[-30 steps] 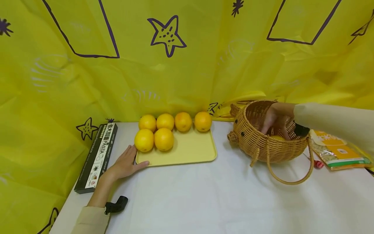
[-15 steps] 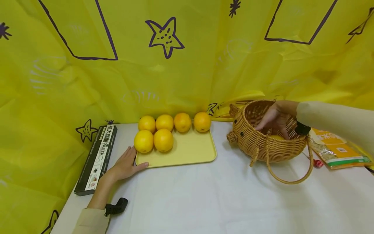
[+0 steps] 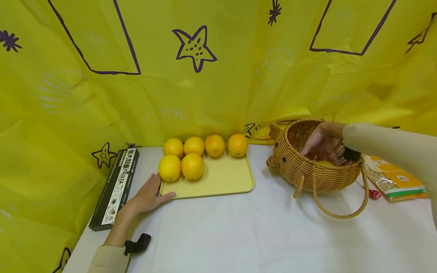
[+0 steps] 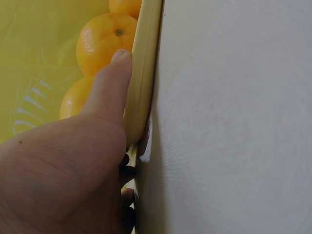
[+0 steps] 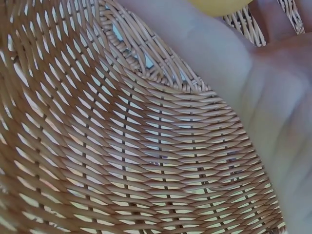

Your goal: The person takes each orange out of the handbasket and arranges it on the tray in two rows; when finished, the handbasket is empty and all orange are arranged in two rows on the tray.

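Note:
My left hand [image 3: 147, 196] rests at the near left corner of a yellow tray [image 3: 225, 177], fingers along its left side and thumb along the front rim. Several oranges [image 3: 192, 166] sit on the tray in two rows, toward the back and left. In the left wrist view, the thumb points along the tray rim [image 4: 145, 73]. My right hand [image 3: 320, 145] reaches inside a pig-shaped wicker basket [image 3: 327, 181], thumb spread away from the fingers. An orange [image 3: 324, 163] lies in the basket below that hand, partly hidden. The right wrist view shows the open palm [image 5: 282, 92] beside the woven wall.
A black pasta box [image 3: 114, 189] lies left of the tray. Right of the basket are an orange food packet [image 3: 396, 180] and a small red-wrapped item [image 3: 374, 194]. The basket's handle [image 3: 341, 217] hangs toward the front. A yellow patterned cloth [image 3: 218, 94] stands behind the table.
The right thumb has spread away from the fingers inside the basket, above the orange there. My left hand stays at the tray corner. The head view has tilted up slightly.

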The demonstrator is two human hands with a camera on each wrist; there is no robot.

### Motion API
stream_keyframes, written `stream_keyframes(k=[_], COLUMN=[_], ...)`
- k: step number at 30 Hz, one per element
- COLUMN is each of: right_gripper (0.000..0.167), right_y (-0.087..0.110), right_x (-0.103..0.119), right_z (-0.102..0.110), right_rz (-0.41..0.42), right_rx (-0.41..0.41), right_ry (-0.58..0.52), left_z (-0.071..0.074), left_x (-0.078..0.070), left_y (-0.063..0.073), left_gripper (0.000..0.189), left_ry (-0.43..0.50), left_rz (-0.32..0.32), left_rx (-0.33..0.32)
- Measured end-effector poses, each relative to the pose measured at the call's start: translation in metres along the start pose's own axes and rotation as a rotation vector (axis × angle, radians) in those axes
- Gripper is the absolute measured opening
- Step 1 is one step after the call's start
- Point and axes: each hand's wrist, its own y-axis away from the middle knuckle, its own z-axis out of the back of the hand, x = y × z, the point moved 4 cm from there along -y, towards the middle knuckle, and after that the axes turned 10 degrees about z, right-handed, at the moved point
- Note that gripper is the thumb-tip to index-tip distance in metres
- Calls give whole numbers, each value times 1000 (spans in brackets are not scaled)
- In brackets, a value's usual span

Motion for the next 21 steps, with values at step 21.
stream_keyframes(k=[21], right_gripper=[54], right_y=[6], right_x=[-6], right_z=[3], right_rz=[69], right_rx=[-35], right_ry=[-13], left_z=[-2], left_x=[-1], left_y=[2], left_gripper=[104], left_ry=[-4], left_rz=[-26], left_rx=[-39])
